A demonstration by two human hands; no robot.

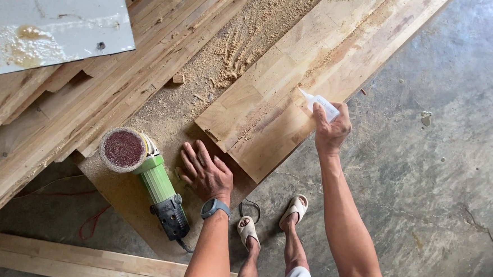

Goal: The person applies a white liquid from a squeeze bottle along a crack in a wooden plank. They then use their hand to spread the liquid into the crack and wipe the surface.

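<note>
My right hand grips a small clear glue bottle, its thin white nozzle pointing up-left onto a jointed wooden board. My left hand lies flat, fingers spread, on a sawdust-covered board just below the jointed board's near corner. A watch is on that wrist. A green angle grinder with a dark red sanding disc rests left of my left hand.
Stacked wooden planks fill the left. A white metal sheet lies on them at top left. Another plank sits on the concrete floor. My sandalled feet stand below the boards.
</note>
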